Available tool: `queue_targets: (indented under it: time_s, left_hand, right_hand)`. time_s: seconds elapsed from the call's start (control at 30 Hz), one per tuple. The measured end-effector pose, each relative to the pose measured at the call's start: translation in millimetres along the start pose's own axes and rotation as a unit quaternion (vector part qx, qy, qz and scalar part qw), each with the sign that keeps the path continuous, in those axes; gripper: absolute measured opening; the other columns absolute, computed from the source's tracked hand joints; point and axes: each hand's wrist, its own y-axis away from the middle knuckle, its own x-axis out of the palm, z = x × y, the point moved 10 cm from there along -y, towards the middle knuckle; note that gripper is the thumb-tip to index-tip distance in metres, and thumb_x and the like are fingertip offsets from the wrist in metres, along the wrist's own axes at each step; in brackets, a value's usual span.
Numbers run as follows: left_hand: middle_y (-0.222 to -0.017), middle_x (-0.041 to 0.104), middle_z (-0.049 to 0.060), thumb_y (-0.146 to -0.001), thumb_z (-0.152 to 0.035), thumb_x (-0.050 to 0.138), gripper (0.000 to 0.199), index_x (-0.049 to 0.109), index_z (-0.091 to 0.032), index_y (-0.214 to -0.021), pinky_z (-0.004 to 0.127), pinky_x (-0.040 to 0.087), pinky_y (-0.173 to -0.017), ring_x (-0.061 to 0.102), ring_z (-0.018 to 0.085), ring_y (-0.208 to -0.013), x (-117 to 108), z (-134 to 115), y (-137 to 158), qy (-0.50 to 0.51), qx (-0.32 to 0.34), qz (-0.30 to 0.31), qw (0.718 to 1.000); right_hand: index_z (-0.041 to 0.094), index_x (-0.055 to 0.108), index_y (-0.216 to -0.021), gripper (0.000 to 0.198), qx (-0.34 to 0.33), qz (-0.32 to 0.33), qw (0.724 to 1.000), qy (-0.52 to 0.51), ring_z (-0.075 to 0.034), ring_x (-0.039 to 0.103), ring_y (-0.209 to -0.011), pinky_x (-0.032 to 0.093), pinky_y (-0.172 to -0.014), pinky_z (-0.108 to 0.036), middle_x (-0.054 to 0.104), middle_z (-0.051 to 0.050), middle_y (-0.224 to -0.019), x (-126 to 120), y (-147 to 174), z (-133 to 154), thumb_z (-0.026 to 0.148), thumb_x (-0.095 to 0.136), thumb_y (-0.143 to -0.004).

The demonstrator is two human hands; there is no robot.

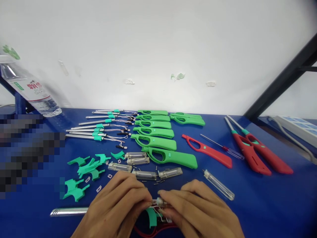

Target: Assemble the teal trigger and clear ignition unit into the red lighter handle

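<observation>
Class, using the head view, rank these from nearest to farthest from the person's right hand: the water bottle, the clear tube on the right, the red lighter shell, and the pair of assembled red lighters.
From the right hand:
1. Clear tube, just right of it.
2. Red lighter shell, beyond it, mid-table.
3. Assembled red lighters, far right.
4. Water bottle, far left, by the wall.

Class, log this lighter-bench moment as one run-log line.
left hand: pinching lighter parts | right hand: pinching same parts | nearby: clear fuel tanks, green shells | surface: blue table
</observation>
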Motion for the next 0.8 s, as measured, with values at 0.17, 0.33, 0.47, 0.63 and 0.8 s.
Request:
queue_targets:
  time_s: [0.17,0.33,0.47,0.63,0.8]
  left_hand:
    - [-0.1,0.081,-0.005,-0.13,-0.009,0.046,0.028,0.066,-0.026,-0.12,0.02,0.057,-0.103,0.073,0.012,-0.097,-0.1,-3.6,-0.9,0.006,0.002,0.006,1.0]
    - [-0.106,0.081,-0.004,-0.128,-0.008,0.049,0.027,0.068,-0.027,-0.124,0.021,0.057,-0.107,0.074,0.012,-0.104,1.5,-0.4,4.9,0.027,-0.018,0.015,0.999]
    - [-0.115,0.083,-0.004,-0.132,-0.014,0.045,0.031,0.072,-0.027,-0.132,0.017,0.049,-0.125,0.076,0.01,-0.112,6.7,5.2,10.5,0.035,-0.022,0.024,0.999]
    - [-0.117,0.086,-0.003,-0.133,-0.019,0.046,0.033,0.077,-0.027,-0.139,0.012,0.051,-0.124,0.08,0.008,-0.111,3.5,8.0,9.7,0.049,-0.025,-0.005,0.998]
    - [-0.115,0.091,-0.001,-0.133,-0.027,0.047,0.031,0.077,-0.029,-0.139,0.02,0.067,-0.106,0.087,0.013,-0.105,3.3,3.4,6.6,0.012,-0.012,-0.006,1.0]
  right_hand:
    - [0.029,0.077,-0.14,0.019,0.01,0.007,1.0,-0.004,-0.014,0.083,-0.082,0.067,-0.074,-0.026,0.093,0.009,-0.1,2.1,-0.1,0.1,0.038,0.06,-0.135]
    - [0.028,0.078,-0.138,0.012,0.014,-0.005,0.999,-0.034,-0.016,0.082,-0.082,0.068,-0.076,-0.027,0.092,0.007,-0.1,-1.6,1.6,-1.6,0.034,0.07,-0.131]
    - [0.031,0.081,-0.134,0.02,0.036,-0.006,0.999,-0.002,-0.016,0.087,-0.085,0.072,-0.078,-0.026,0.089,0.004,-0.104,-1.4,3.1,-5.8,0.039,0.063,-0.133]
    - [0.031,0.084,-0.134,0.034,0.045,-0.002,0.997,0.063,-0.016,0.085,-0.079,0.071,-0.07,-0.027,0.084,0.001,-0.101,0.0,4.8,-8.9,0.046,0.053,-0.136]
    - [0.031,0.08,-0.139,0.029,0.016,0.004,0.997,0.073,-0.016,0.09,-0.086,0.072,-0.08,-0.027,0.089,0.003,-0.105,-3.4,9.7,-15.3,0.044,0.055,-0.136]
